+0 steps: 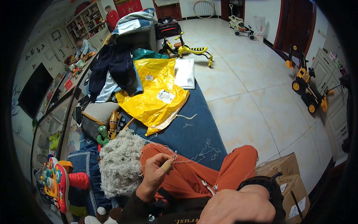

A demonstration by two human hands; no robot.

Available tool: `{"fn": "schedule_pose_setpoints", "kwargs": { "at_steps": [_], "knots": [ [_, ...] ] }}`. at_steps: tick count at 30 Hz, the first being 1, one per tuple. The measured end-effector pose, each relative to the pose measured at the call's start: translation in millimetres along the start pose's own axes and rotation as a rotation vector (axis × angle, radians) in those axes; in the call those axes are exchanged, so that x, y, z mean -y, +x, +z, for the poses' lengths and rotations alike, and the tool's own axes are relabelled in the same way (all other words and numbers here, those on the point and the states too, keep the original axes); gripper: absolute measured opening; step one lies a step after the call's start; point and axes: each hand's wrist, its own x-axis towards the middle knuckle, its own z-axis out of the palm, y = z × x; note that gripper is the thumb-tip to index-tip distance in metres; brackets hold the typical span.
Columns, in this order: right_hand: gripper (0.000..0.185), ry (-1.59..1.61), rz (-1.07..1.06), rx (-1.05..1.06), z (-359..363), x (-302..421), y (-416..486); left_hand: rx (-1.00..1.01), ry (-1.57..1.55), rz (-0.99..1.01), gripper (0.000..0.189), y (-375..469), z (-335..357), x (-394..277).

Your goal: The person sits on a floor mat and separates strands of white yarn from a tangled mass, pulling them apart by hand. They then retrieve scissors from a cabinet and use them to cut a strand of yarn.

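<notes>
My left hand [158, 173] is above my orange trouser leg, its thumb and fingers pinched together on a thin pale thread [174, 161]; a tan bandage wraps one digit. A large heap of tangled whitish yarn [121, 165] lies just left of that hand, and strands run from it to the fingers. More loose thread [208, 152] trails over the blue sofa cover on the right. My right hand [237, 208] is close to the camera at the bottom, its back towards me; its fingers are hidden, so I cannot tell whether it holds anything.
On the blue sofa seat [207, 123] lie a yellow plastic mailer [153, 89], dark clothing [112, 67], a toy cement mixer [114, 123] and a green cactus toy [103, 134]. Cardboard boxes [293, 190] stand at right. Two people are in the far left background.
</notes>
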Motion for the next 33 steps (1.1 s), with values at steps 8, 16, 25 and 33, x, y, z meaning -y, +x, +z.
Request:
{"fn": "schedule_pose_setpoints", "kwargs": {
  "at_steps": [8,16,25,33],
  "knots": [
    [0.006,0.028,0.267,0.272,-17.2,17.2,23.1,-0.052,0.010,0.085,0.005,3.5,-5.3,-20.1],
    [0.010,-0.036,0.856,0.346,-24.0,25.9,-9.1,0.012,-0.052,0.247,0.006,-4.1,-0.8,-52.7],
    [0.002,-0.400,1.153,-0.521,-46.4,-0.9,-67.8,0.826,-0.166,0.801,0.024,-33.1,17.2,-87.8],
    [0.003,-0.338,1.208,-0.548,-44.2,-8.5,-80.1,0.831,-0.569,0.716,0.014,-43.2,36.9,-100.1]
  ]
}}
